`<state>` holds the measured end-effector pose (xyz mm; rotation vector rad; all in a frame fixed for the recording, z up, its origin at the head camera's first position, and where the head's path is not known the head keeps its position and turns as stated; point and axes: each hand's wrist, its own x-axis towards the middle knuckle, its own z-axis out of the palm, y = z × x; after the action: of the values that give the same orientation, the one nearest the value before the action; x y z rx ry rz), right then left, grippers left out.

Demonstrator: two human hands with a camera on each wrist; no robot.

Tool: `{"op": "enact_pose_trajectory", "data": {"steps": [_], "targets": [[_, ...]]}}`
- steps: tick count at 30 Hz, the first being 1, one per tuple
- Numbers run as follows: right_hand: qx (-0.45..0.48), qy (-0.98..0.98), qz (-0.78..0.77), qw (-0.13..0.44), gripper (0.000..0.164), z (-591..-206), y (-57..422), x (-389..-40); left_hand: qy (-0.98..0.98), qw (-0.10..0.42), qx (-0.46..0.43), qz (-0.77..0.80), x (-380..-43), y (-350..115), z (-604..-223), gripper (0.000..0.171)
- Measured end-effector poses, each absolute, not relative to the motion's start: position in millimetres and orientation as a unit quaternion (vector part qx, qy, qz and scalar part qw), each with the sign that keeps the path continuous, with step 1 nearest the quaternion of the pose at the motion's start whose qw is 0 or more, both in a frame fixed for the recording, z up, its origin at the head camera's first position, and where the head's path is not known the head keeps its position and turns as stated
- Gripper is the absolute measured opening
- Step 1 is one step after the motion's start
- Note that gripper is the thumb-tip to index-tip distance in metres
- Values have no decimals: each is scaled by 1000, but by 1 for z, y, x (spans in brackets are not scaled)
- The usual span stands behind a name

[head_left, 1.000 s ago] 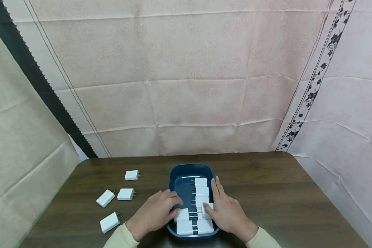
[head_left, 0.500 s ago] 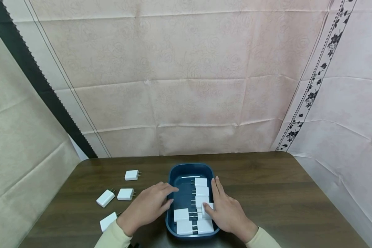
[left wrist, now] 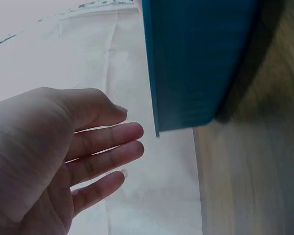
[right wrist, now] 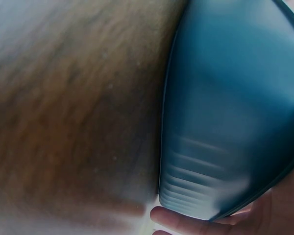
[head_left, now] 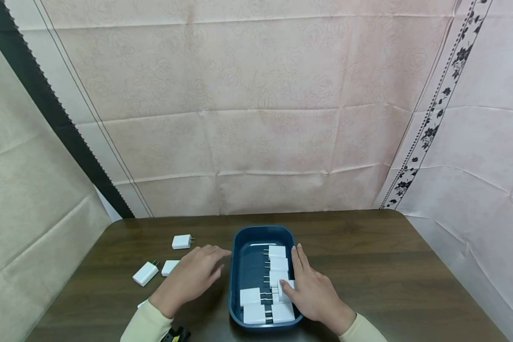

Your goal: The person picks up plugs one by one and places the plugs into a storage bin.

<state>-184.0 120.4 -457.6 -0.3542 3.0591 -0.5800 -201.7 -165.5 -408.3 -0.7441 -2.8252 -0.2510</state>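
A blue tray (head_left: 253,270) is set near the middle of a dark wooden table (head_left: 380,275), with white plug adapters (head_left: 254,314) lined up in it: 2 by the left wall at the near end, the rest down the right side, prongs facing inward. 4 loose adapters (head_left: 181,242) are scattered left of the tray (1 is nearly all hidden by the left arm, annoyingly).

Nothing is held by the left hand (head_left: 190,275); its fingers are loosely extended just outside the left rim, and a gap to the tray is shown in the wrist view. The right hand (head_left: 318,290) is placed with straight fingers along the tray's right side, thumb laid over an adapter (head_left: 281,292). The hands are well apart, tray between them. A pale cloth (head_left: 261,142) is hung behind.
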Motion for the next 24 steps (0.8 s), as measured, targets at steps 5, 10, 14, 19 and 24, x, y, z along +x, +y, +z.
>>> {"op": "enact_pose_trajectory", "data": {"steps": [5, 10, 14, 19, 24], "targets": [[-114, 976, -185, 3, 88, -458, 121, -184, -966, 101, -227, -67, -207, -174, -411, 30], [-116, 976, -183, 1, 87, -458, 121, -184, -969, 100, -220, -57, -213, -184, -416, 30], [-116, 976, -184, 1, 88, -459, 121, -184, -969, 109, -217, -44, -218, -193, -421, 31], [-115, 976, -184, 1, 88, -459, 120, -185, -968, 125, -215, -38, -221, -202, -424, 32], [-114, 976, -185, 0, 87, -458, 120, -185, -964, 153, -216, -20, -224, -213, -427, 33]]}}
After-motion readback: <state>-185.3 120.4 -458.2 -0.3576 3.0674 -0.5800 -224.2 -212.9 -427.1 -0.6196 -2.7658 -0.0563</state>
